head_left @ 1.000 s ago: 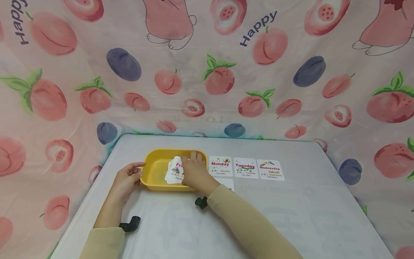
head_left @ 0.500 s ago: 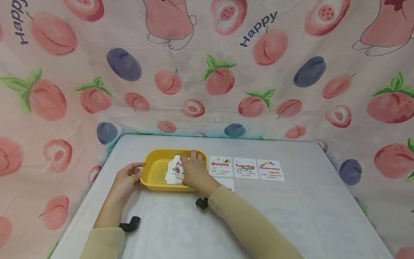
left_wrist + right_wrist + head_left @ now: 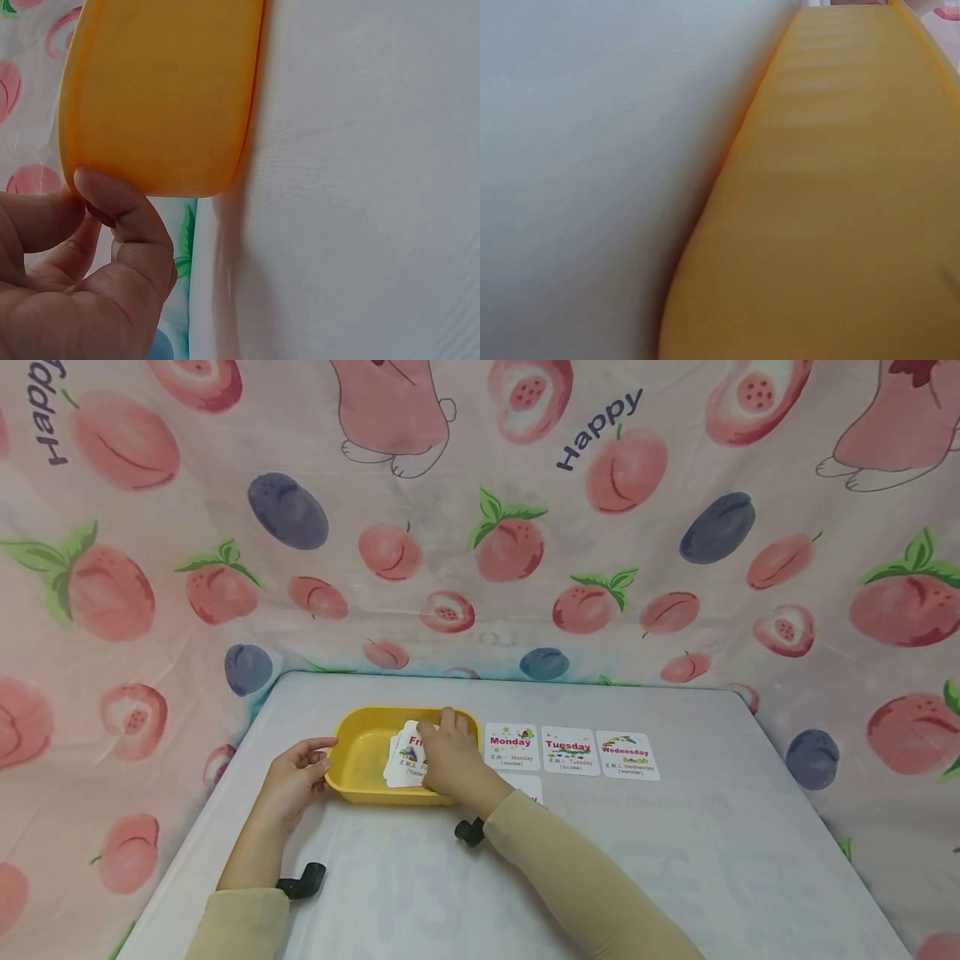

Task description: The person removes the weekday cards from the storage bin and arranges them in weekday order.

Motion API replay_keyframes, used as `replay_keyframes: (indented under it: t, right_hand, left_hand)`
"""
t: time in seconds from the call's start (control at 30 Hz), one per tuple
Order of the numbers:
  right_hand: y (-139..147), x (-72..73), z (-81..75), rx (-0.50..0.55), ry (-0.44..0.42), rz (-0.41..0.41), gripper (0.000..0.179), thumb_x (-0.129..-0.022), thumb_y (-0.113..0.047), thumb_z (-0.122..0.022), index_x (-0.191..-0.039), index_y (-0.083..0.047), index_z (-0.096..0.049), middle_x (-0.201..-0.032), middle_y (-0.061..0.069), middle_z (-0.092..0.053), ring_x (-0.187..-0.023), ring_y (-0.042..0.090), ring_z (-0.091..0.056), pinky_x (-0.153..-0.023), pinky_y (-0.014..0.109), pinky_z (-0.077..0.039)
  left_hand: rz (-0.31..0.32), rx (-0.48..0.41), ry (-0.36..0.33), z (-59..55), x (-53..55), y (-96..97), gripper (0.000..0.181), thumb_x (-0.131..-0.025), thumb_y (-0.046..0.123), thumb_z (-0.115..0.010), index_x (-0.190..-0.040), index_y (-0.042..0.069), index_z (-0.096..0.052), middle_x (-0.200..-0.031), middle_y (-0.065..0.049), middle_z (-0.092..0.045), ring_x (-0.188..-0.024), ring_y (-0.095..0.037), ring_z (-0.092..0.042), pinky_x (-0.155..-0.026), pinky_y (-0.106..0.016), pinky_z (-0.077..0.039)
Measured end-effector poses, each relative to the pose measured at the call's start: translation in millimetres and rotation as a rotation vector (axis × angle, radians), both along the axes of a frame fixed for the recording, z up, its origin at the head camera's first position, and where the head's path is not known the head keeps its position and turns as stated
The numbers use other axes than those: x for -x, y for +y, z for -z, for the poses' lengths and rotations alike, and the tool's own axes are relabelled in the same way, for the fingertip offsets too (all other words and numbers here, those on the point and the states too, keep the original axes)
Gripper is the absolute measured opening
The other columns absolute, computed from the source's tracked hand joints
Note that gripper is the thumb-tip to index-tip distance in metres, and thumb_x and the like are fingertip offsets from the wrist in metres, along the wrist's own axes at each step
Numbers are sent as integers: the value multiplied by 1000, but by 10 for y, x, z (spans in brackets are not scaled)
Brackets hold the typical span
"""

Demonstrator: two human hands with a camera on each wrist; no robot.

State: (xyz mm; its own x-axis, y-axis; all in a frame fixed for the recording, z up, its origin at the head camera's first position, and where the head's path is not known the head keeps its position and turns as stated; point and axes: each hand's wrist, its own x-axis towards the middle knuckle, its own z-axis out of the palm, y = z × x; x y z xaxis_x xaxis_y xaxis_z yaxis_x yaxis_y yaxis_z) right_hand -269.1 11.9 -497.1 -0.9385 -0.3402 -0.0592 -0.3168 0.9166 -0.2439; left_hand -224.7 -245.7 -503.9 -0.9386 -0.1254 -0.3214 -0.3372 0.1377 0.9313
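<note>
A yellow plastic tray lies on the white-covered table. At its left end my left hand pinches the rim between thumb and fingers; the left wrist view shows the fingertips at the tray's corner. Inside the tray, toward the right, is a small stack of white cards with a Friday card on top. My right hand reaches over the front wall and holds the Friday card with curled fingers, covering its right part. Those fingertips are hidden, and the right wrist view shows only the tray's outer wall.
Right of the tray, a Monday card, a Tuesday card and a Wednesday card lie in a row. Below Monday, another card is mostly hidden by my right forearm. A fruit-print cloth hangs behind the table.
My right hand and sleeve have shifted very slightly to the right, and the Friday card's left edge with them. The left hand and the tray stay in place.
</note>
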Motion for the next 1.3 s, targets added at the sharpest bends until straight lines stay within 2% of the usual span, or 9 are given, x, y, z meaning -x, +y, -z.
replay_keyframes:
  t: [0.17, 0.47, 0.73, 1.3]
  right_hand:
    - [-3, 2, -5, -21, 18, -11, 86, -81, -31, -95, -153, -18, -51, -148, 11, -41, -127, 28, -41, -110, 39, -48]
    - [10, 0, -29, -23, 46, -37, 59, -95, -19, -80, -149, -15, -57, -153, 10, -42, -130, 28, -42, -113, 40, -46]
    - [31, 6, -29, -3, 89, -65, 56, -96, -19, -79, -148, -16, -60, -155, 9, -44, -128, 27, -46, -114, 37, -46]
    - [62, -2, -118, 91, 62, -82, 63, -88, -3, -83, -147, -14, -64, -153, 3, -48, -131, 24, -49, -116, 35, -48]
  left_hand:
    - [2, -2, 8, -12, -6, 4, 45, -111, 6, -54, -155, 9, -53, -112, -4, -52, -92, -17, -55, -78, -24, -56]
    - [4, -11, 11, -1, -1, -2, 45, -110, 5, -54, -156, 9, -53, -115, -6, -52, -93, -17, -54, -78, -24, -56]
    - [5, -8, 4, 11, 8, -11, 46, -110, 6, -54, -156, 10, -53, -114, -4, -51, -92, -16, -54, -78, -24, -56]
    - [-2, -8, -7, -10, 3, -6, 45, -111, 6, -54, -156, 11, -53, -116, -5, -52, -93, -17, -55, -78, -24, -56]
